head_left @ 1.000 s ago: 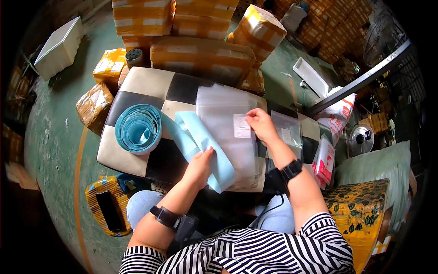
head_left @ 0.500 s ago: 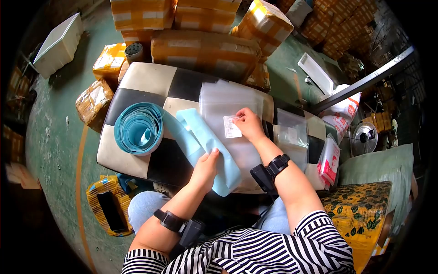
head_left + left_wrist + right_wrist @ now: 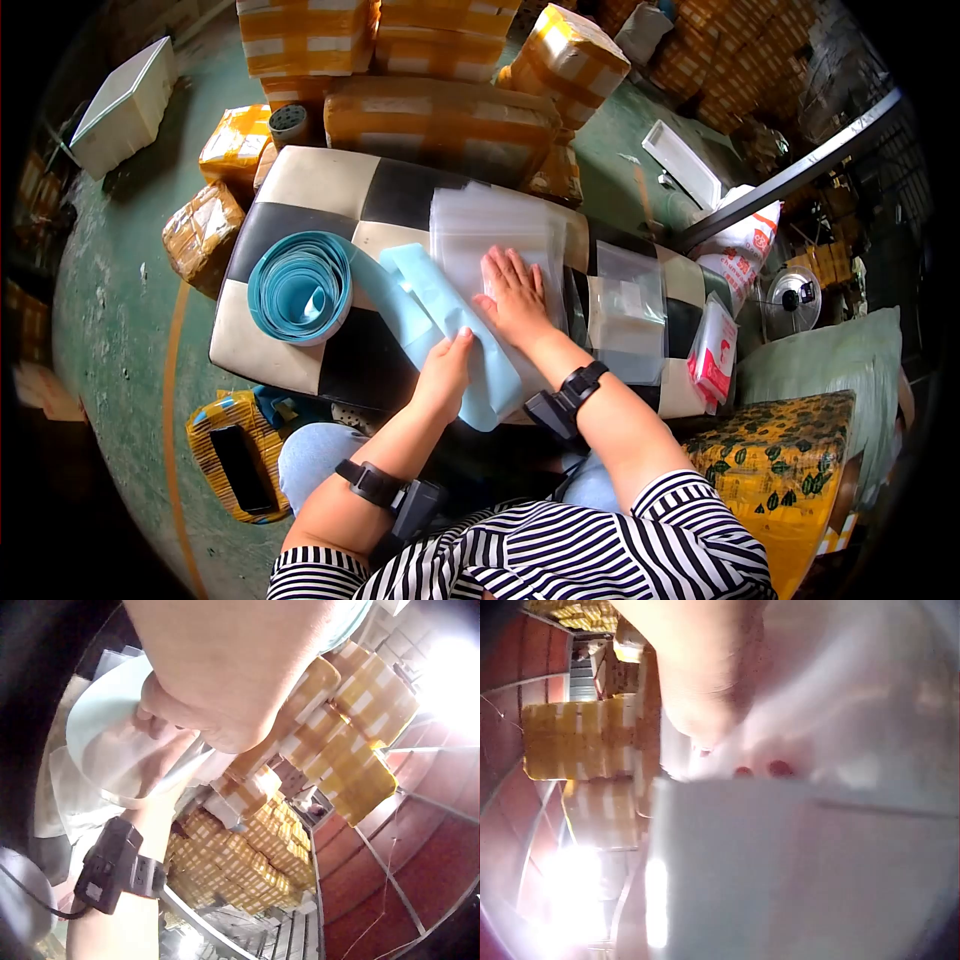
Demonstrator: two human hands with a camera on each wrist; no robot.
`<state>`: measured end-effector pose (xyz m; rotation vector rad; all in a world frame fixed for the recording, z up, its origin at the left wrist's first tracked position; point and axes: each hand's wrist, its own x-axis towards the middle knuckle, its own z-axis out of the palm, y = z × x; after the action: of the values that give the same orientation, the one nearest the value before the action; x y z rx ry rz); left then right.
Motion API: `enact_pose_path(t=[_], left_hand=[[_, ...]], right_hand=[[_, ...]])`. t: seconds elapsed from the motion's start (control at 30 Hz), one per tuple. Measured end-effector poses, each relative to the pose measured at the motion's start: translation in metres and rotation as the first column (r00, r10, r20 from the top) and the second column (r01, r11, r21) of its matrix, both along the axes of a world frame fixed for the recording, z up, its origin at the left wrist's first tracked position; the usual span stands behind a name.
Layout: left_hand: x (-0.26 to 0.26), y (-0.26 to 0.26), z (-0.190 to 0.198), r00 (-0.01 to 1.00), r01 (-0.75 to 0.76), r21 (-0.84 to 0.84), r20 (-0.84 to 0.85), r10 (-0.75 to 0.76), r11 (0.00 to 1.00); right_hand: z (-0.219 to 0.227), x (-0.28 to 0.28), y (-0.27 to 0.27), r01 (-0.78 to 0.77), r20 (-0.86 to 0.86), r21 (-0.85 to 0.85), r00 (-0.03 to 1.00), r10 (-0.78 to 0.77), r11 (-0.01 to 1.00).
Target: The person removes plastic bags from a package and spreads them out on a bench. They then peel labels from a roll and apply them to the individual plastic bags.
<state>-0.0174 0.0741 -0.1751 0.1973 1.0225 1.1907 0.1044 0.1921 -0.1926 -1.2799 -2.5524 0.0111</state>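
Note:
A light blue strip (image 3: 495, 380) loops across the front of the checkered padded bench, and my left hand (image 3: 442, 375) pinches it with the thumb on top. The strip runs back to a blue roll (image 3: 272, 300) standing at the bench's left. My right hand (image 3: 515, 300) rests palm down, fingers spread, on a stack of clear plastic bags (image 3: 465, 215) just behind the strip. In the left wrist view, the strip (image 3: 101, 705) curves in a wide loop below the left hand (image 3: 214, 682). No white label shows on the bags around the right hand.
Another clear bag (image 3: 630, 305) lies right of the stack, beside a red-and-white packet (image 3: 712, 355). Taped cartons (image 3: 440, 120) stand behind the bench (image 3: 315, 185). A metal bar (image 3: 790, 170) slants at the right. A phone (image 3: 240, 465) lies on a yellow bundle at lower left.
My right hand pinched a small white label over the bags, moved left with it, then flattened onto the stack; the label is out of sight. The left hand keeps hold of the strip.

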Motion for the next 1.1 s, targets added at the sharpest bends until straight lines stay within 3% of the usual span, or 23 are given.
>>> enact_pose_path(t=[0.03, 0.07, 0.17, 0.27, 0.3, 0.4, 0.5, 0.63, 0.67, 0.77, 0.8, 0.83, 0.9, 0.97, 1.03, 1.1], left_hand=[[0.0, 0.0, 0.002, 1.0, -0.004, -0.004, -0.009, 0.004, 1.0], [-0.001, 0.0, 0.004, 1.0, -0.012, -0.008, -0.018, 0.011, 1.0], [-0.005, 0.0, 0.004, 0.997, 0.034, -0.001, -0.063, -0.034, 0.999], [-0.008, 0.002, 0.004, 0.99, 0.095, -0.054, -0.095, -0.1, 0.994], [-0.005, 0.002, 0.002, 0.997, 0.05, -0.033, -0.065, -0.052, 0.998], [0.001, 0.003, 0.004, 0.998, -0.024, 0.001, -0.058, 0.024, 1.0], [-0.006, 0.0, 0.012, 0.993, 0.069, -0.031, -0.099, -0.072, 0.997], [-0.006, 0.002, 0.009, 0.99, 0.055, -0.049, -0.128, -0.061, 0.997], [-0.006, 0.002, 0.003, 0.991, 0.06, -0.037, -0.118, -0.064, 0.998], [-0.004, 0.005, 0.001, 0.999, 0.023, 0.009, -0.023, -0.023, 1.0], [-0.008, 0.005, 0.007, 0.999, 0.032, 0.017, -0.016, -0.032, 0.999], [-0.011, 0.006, 0.012, 0.999, 0.042, 0.022, -0.01, -0.042, 0.999], [-0.016, 0.007, 0.012, 0.986, -0.024, 0.147, 0.168, -0.001, 0.989], [-0.023, 0.006, 0.03, 0.984, -0.039, 0.166, 0.178, 0.009, 0.985], [-0.026, 0.006, 0.033, 0.983, -0.081, 0.147, 0.173, 0.055, 0.986], [-0.026, 0.007, 0.035, 0.985, -0.096, 0.136, 0.153, 0.075, 0.986]], right_hand=[[-0.002, -0.003, -0.006, 0.035, 0.059, 0.007, 0.998, -0.035, 0.999], [-0.003, -0.001, -0.002, 0.078, 0.094, -0.098, 0.993, -0.069, 0.992], [0.001, 0.019, 0.009, 0.23, 0.076, -0.079, 0.971, -0.225, 0.97], [0.001, 0.049, 0.012, 0.544, -0.01, -0.087, 0.837, -0.547, 0.835], [0.0, 0.058, 0.01, 0.641, -0.034, -0.091, 0.762, -0.646, 0.762], [0.005, 0.075, 0.017, 0.552, -0.183, -0.489, 0.692, -0.699, 0.675], [-0.011, 0.081, 0.028, 0.334, -0.546, -0.639, 0.439, -0.714, 0.693], [0.03, 0.076, 0.008, 0.472, -0.279, -0.227, 0.806, -0.522, 0.852], [0.033, 0.079, 0.006, 0.333, -0.275, -0.001, 0.907, -0.321, 0.943], [0.042, 0.079, 0.004, 0.289, -0.448, 0.121, 0.87, -0.208, 0.95], [0.042, 0.081, 0.008, 0.327, -0.559, -0.08, 0.767, -0.314, 0.942], [0.044, 0.084, 0.01, 0.257, -0.714, -0.475, 0.447, -0.54, 0.841], [0.062, 0.107, 0.019, 0.236, -0.732, -0.574, 0.28, -0.621, 0.784], [0.087, 0.144, 0.029, 0.161, -0.762, -0.604, 0.167, -0.625, 0.78], [0.09, 0.193, 0.046, 0.218, -0.725, -0.621, 0.204, -0.657, 0.753], [0.074, 0.244, 0.053, 0.301, -0.622, -0.631, 0.354, -0.698, 0.715]])
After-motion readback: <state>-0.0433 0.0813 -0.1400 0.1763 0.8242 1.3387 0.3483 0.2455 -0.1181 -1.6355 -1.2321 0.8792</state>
